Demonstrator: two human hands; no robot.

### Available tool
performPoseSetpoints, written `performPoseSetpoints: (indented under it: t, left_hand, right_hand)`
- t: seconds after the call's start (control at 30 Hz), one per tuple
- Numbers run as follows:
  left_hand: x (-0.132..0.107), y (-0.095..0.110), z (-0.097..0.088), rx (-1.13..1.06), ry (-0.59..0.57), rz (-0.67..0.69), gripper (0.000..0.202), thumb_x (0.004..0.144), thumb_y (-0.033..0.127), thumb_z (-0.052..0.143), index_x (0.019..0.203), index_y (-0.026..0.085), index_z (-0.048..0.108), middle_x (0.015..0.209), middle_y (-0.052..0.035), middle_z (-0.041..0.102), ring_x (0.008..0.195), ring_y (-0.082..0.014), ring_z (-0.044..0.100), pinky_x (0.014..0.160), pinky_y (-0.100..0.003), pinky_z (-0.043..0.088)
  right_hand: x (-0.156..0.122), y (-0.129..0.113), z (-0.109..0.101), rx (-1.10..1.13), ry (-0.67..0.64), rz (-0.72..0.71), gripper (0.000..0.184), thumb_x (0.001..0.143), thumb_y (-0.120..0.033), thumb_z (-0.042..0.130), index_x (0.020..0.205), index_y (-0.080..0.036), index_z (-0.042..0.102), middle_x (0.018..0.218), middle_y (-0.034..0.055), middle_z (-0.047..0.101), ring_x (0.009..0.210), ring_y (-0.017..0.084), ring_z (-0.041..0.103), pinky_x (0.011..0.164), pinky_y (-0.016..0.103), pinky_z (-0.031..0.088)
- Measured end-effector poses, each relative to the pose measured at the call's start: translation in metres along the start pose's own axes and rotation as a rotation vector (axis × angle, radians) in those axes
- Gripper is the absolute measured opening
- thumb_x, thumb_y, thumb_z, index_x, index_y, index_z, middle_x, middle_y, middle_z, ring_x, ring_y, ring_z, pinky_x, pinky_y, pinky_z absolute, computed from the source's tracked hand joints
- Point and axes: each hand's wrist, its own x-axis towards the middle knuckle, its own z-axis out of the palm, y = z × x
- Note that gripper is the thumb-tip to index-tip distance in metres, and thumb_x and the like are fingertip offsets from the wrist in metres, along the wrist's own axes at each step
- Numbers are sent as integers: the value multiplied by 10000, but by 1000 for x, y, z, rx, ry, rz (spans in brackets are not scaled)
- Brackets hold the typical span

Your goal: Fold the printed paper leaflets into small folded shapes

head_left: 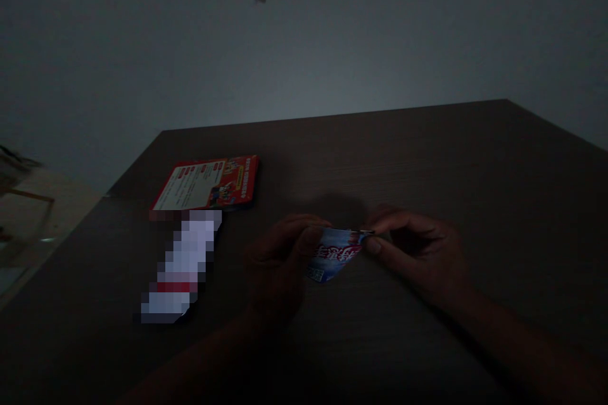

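The scene is dim. Both my hands pinch a small blue, white and pink printed packet just above a dark wooden table. My left hand grips its left edge with curled fingers. My right hand pinches its upper right corner between thumb and forefinger. The packet hangs tilted between them.
A red printed box lies flat on the table to the left. A blurred white and red object lies in front of it. A pale wall rises behind the table. Floor and a wooden piece of furniture show at far left.
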Motion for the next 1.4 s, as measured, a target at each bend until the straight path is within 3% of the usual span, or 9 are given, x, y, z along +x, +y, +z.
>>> performPoseSetpoints:
  t: [0.97,1.13,1.4]
  left_hand:
    - [2,6,4,42,18,-17,138,841,291,613,794,204,709,808,-21,693,729,-144,640,599,-229,510]
    - [2,6,2,54,-18,-32,138,850,287,604,815,206,711,831,-14,692,742,-134,637,608,-214,497]
    - [3,7,2,35,33,-47,140,840,306,615,795,211,706,801,-4,695,728,-134,641,599,-215,497]
  right_hand:
    - [2,-1,2,49,38,-66,169,755,-89,658,789,-245,711,724,13,672,676,152,619,555,290,479]
    - [1,1,1,70,21,-73,172,774,-98,649,821,-249,716,743,17,679,705,160,624,579,298,488]
    - [1,0,2,40,16,-67,195,763,-98,661,871,-257,697,767,1,689,715,145,635,619,280,517]
